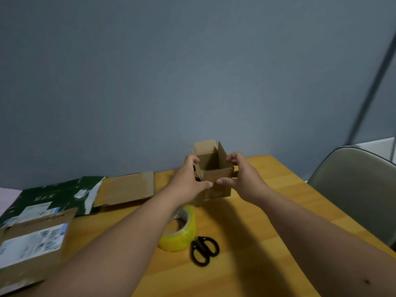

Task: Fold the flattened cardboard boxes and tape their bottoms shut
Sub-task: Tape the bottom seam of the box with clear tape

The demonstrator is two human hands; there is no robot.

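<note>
Printed labels on flattened boxes (32, 243) — blurred, nothing legible.

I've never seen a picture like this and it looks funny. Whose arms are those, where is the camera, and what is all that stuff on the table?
The camera sits on a person's head and looks forward and down, so you see that person's own two arms reaching out. There is only this one picture, from that one spot.

The left hand and the right hand both hold a small brown box, one on each side. The box is open at the top, with a flap standing up at the back.

On the yellow wooden table lie a roll of yellow tape and black scissors. To the left are a flat piece of cardboard, a dark green sheet and another box with a white label. A grey chair stands on the right.
</note>
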